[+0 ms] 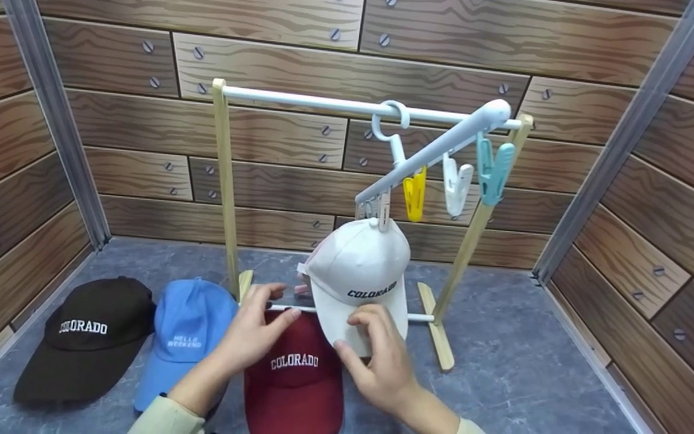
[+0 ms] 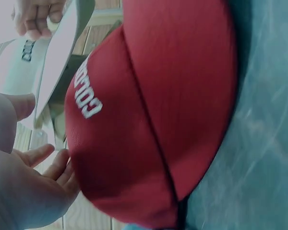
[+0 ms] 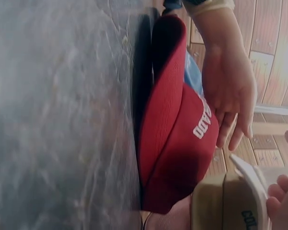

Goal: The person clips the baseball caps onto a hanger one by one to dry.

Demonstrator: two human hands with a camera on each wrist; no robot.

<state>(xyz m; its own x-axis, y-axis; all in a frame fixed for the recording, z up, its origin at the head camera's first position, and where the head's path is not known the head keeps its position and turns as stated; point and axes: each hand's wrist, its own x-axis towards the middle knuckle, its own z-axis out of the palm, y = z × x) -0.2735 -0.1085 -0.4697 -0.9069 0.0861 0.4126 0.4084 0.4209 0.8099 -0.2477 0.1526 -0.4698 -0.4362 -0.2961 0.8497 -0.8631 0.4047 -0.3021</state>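
A white cap (image 1: 362,259) lettered COLORADO hangs by its crown from a pale clothespin (image 1: 385,211) on a light-blue hanger (image 1: 431,154). Over its brim is my right hand (image 1: 380,355), fingers loosely bent and thumb apart; the right wrist view shows the fingertips by the brim. Below, a dark red COLORADO cap (image 1: 294,374) sits on the grey floor, brim towards me. My left hand (image 1: 256,328) is beside its crown with relaxed, spread fingers, holding nothing. In the left wrist view its fingertips lie near the red crown (image 2: 115,158); contact is unclear.
A black cap (image 1: 97,331) and a blue cap (image 1: 193,328) lie at left. The hanger hooks over a white rod (image 1: 311,101) on a wooden-legged rack. Yellow (image 1: 414,194), white (image 1: 457,188) and teal clothespins (image 1: 493,172) hang from it. Something pink shows behind the white cap.
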